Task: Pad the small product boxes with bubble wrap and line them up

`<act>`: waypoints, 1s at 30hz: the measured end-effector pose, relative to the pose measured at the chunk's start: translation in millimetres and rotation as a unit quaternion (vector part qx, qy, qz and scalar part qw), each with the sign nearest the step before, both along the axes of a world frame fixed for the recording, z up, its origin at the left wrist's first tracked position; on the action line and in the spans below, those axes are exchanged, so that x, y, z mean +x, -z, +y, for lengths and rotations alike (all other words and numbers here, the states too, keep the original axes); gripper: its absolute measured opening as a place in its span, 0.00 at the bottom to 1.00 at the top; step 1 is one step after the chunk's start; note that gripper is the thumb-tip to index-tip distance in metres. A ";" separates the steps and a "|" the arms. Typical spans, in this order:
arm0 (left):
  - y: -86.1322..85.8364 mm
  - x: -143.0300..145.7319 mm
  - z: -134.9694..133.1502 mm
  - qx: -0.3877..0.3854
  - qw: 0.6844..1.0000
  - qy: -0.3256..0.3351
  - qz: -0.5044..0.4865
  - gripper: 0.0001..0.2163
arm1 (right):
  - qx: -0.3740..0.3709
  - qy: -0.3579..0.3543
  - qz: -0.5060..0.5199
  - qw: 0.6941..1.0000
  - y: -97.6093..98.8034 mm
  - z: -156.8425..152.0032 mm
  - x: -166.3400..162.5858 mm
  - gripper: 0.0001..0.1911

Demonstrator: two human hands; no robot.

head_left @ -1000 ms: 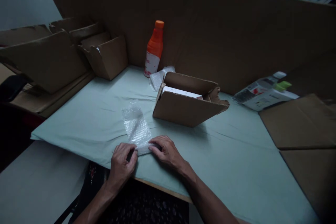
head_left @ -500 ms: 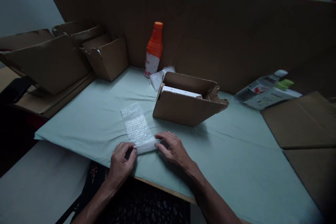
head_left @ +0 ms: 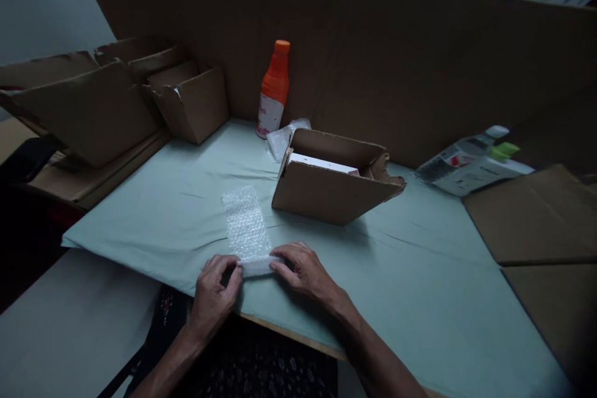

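Observation:
A strip of clear bubble wrap [head_left: 248,224] lies on the pale green cloth near the table's front edge. Its near end is folded over into a narrow band. My left hand [head_left: 217,283] pinches the left end of that fold between thumb and fingers. At the right end, my right hand [head_left: 303,270] is closed on the fold in the same way. Just beyond the right hand stands an open cardboard box [head_left: 321,193] with a flat white item [head_left: 323,164] inside. Whether anything lies within the fold I cannot tell.
An orange bottle [head_left: 274,90] stands at the back beside another piece of bubble wrap [head_left: 280,142]. Cardboard boxes [head_left: 205,106] line the left. On the right, a clear plastic bottle [head_left: 459,152], a white carton [head_left: 485,175] and cardboard flaps [head_left: 536,217] lie against the dark cardboard wall [head_left: 396,62].
My right hand has shifted slightly left and down, along with its end of the fold. The far end of the bubble wrap has swung a little right, so the strip lies straighter.

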State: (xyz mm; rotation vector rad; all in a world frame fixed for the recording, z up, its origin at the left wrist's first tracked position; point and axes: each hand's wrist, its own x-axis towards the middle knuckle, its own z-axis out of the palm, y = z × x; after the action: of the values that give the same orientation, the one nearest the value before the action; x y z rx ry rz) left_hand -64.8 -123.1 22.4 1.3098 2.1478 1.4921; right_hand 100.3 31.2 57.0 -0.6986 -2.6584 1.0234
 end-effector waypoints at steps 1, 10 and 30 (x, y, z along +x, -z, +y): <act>-5.7 0.4 -2.2 -0.002 1.000 0.003 -0.011 0.07 | -0.014 -0.004 0.003 1.000 -4.4 -1.5 1.1 0.07; -38.1 -4.4 -10.7 -0.060 0.984 0.054 -0.160 0.08 | -0.225 -0.034 0.044 0.973 -22.9 -4.5 7.8 0.07; -20.3 -1.9 2.9 -0.127 0.970 0.053 -0.198 0.13 | -0.121 0.005 0.025 0.992 12.1 -1.6 6.6 0.06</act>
State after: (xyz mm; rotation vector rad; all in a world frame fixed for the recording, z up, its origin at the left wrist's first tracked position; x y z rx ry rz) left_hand -66.7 -120.2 42.7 0.9317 1.9009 1.2575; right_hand 106.8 29.6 45.0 -0.7194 -2.5101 1.3563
